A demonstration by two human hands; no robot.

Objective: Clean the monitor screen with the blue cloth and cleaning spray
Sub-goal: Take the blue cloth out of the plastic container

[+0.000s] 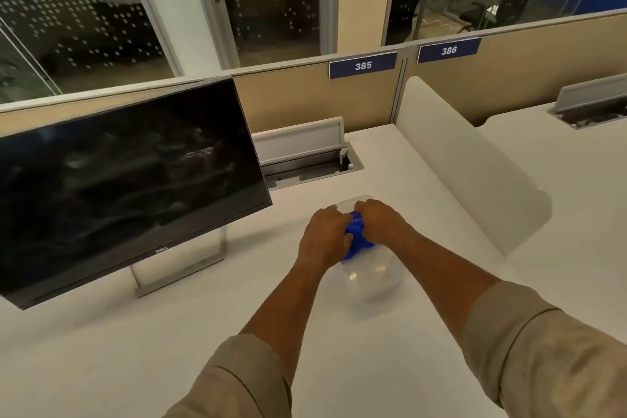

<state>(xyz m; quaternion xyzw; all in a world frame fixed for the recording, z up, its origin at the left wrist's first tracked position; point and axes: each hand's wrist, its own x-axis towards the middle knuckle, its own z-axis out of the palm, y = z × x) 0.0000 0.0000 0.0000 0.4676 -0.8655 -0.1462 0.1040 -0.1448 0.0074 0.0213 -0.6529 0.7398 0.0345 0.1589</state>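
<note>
A black monitor [125, 180] stands at the left of the white desk [169, 349], its dark screen streaked with smears. To its right, my left hand [324, 236] and my right hand [381, 219] are both closed on a bunched blue cloth [356, 237] held between them. The hands and cloth are over a clear plastic container [373, 278] that rests on the desk. Most of the cloth is hidden by my fingers. No spray bottle is in view.
A cable tray with its flap raised [302, 153] sits behind the monitor's right edge. A rounded white divider [468, 173] separates this desk from the one to the right. A beige partition [305, 92] with labels 385 and 386 runs along the back.
</note>
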